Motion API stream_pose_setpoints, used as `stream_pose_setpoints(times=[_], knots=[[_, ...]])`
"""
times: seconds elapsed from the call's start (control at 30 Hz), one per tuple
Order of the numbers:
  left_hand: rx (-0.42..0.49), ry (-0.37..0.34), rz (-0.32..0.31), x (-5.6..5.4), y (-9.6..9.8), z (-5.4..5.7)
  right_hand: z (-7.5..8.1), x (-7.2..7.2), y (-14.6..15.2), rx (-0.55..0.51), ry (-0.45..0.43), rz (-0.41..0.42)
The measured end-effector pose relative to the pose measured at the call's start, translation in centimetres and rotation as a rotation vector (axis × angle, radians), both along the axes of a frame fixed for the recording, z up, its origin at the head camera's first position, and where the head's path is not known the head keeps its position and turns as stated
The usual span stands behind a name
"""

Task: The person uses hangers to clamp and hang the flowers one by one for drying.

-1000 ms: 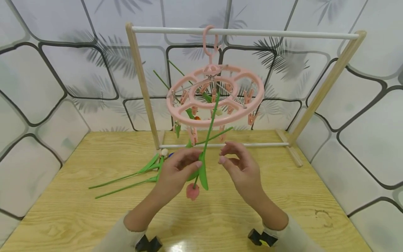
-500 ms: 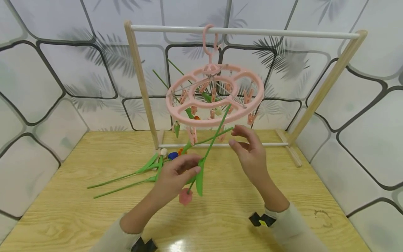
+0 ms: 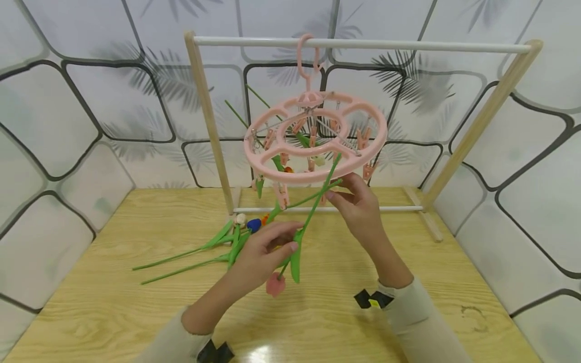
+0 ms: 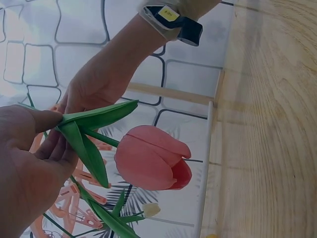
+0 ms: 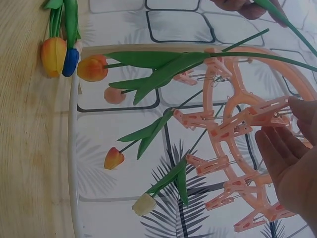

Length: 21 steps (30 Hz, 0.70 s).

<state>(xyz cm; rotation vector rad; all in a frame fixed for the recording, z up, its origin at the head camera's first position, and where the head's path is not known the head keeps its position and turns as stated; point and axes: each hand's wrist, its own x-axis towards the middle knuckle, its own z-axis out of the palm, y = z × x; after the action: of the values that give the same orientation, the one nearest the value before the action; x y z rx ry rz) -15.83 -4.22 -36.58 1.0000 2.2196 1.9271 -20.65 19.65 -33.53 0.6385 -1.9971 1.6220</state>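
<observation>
My left hand (image 3: 265, 252) pinches an artificial pink tulip (image 4: 151, 158) by its stem and leaves, thumb against fingers. Its bloom points down toward me, and the stem slants up to the near rim of a pink round clip hanger (image 3: 295, 177). My right hand (image 3: 360, 206) is up at that rim, and in the right wrist view its thumb and fingers pinch a pink clothespin (image 5: 270, 113). An orange tulip (image 5: 92, 68) hangs from a neighbouring clip, its stem crossing the held one in the head view. Other tulips, one of them white (image 5: 144, 204), hang farther round.
The hanger hooks over the white rod (image 3: 408, 46) of a wood-ended rack. Several tulips lie on the wooden table (image 3: 113, 302) at left, including a blue one (image 3: 253, 225) and a white one (image 3: 239, 220). Patterned walls enclose the back and sides.
My right hand has moved away from the tulip, up and right, to a clothespin at the hanger's rim. The left hand has lowered slightly, and the tulip's stem leans farther right.
</observation>
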Motion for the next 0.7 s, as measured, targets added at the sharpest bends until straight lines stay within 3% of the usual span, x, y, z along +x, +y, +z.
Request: stream_pose_setpoints(times=[0.23,0.4,0.57,0.7], knots=[[-0.038,0.015,0.007,-0.3,0.2,0.0,0.2,-0.2,-0.3,-0.004,-0.053,0.055],[-0.036,0.025,0.009,-0.6,0.6,0.2,0.3,-0.4,-0.6,0.027,-0.052,0.044],[-0.039,0.015,0.031,-0.7,1.0,0.7,0.5,-0.2,-0.7,0.069,-0.040,-0.031],[-0.030,0.022,0.034,-0.7,1.2,0.9,0.8,0.3,-0.5,0.081,-0.092,-0.086]])
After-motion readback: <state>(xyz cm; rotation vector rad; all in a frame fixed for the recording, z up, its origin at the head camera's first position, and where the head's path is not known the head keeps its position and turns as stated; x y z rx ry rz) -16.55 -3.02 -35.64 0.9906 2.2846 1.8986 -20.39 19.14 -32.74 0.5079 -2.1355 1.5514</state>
